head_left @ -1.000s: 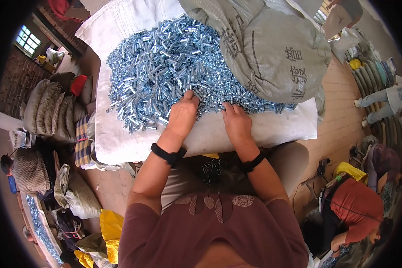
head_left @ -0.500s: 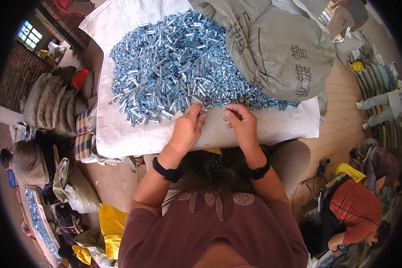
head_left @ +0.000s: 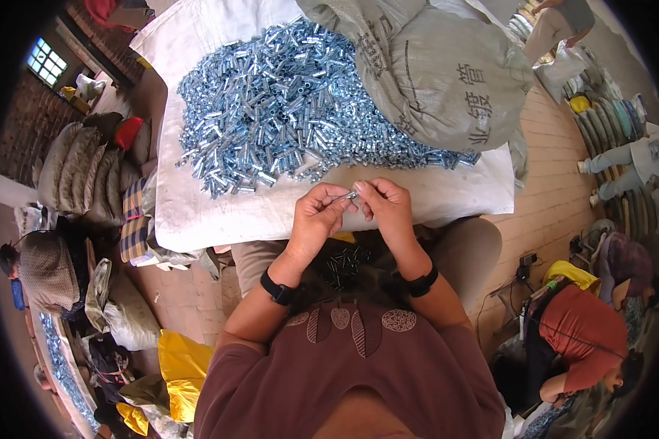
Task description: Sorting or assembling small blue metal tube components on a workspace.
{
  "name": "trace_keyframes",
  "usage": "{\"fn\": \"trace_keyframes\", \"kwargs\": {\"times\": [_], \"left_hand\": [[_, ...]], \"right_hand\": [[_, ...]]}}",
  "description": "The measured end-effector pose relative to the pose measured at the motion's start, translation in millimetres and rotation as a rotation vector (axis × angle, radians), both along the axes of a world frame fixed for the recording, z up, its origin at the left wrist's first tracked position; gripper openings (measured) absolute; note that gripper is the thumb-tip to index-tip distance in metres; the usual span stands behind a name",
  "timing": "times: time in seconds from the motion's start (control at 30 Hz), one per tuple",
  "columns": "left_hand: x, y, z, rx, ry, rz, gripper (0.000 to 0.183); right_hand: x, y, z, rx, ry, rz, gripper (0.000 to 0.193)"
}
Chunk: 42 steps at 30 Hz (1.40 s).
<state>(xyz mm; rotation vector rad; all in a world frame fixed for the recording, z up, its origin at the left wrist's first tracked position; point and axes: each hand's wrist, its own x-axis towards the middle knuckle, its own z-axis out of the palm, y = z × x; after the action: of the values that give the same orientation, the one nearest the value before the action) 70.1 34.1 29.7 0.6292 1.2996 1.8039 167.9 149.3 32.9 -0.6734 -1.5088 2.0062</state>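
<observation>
1. garment: one maroon shirt (head_left: 344,373), with five leaf-like motifs below the neckline.
2. wrists: two black wristbands, one per arm.
3. lap area: one cluster of slender dark parts (head_left: 343,268); the count cannot be read.
4. left hand (head_left: 315,214): thumb and fingertips pinch one small, slender metal part (head_left: 351,195).
5. right hand (head_left: 388,208): thumb and fingertips close on the other end of the same part. whether it is one piece or two joined cannot be told.
6. part location: between the two sets of fingertips, over the near portion of one white sheet (head_left: 205,219), just short of the pile.
7. pile: one broad heap of shiny bluish tubular pieces (head_left: 271,110), too many to count, lying on the sheet.
8. sack: one grey-green woven sack (head_left: 454,80), slumped across the right side of the heap.
9. right side: one co-worker in an orange-red shirt (head_left: 586,333), bent forward.
10. left side: one row of stuffed sacks (head_left: 77,172); one red item (head_left: 128,134) lies near them.
11. far left: one paned window (head_left: 46,62) in a brick wall.
</observation>
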Motion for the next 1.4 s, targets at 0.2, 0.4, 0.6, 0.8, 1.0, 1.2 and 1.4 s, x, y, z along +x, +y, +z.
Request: {"fn": "trace_keyframes", "kwargs": {"times": [0.2,0.4,0.6,0.8,1.0,1.2,1.4], "left_hand": [[1.1,1.1,-1.5,0.017,0.021,0.002,0.011],[3.2,-0.6,-3.1,-0.013,-0.045,-0.005,0.007],[10.1,4.4,-17.9,-0.031,-0.097,0.097,0.006],[-5.1,1.2,-26.3,-0.038,-0.001,0.203,0.005],[-57.3,20.8,-5.8,-0.156,1.235,0.165,0.009],[-107.4,35.4,-21.7,-0.446,1.6,0.11,0.024],[-89.8,52.4,-6.2,-0.514,1.704,-0.019,0.017]], "right_hand": [[2.0,-5.2,-0.4,0.343,-0.165,-0.126,0.019],[7.2,-20.3,-4.3,0.88,-0.123,-0.245,0.013],[0.2,-28.5,-26.7,0.841,-0.122,-0.287,0.013],[-12.3,-24.5,-30.6,0.863,-0.151,-0.207,0.013],[-17.7,37.2,-43.0,1.232,-0.517,-0.455,0.017],[-53.4,30.3,-75.9,1.396,-0.592,-0.403,0.011],[-36.4,33.3,-64.9,1.274,-0.622,-0.445,0.014]]}}
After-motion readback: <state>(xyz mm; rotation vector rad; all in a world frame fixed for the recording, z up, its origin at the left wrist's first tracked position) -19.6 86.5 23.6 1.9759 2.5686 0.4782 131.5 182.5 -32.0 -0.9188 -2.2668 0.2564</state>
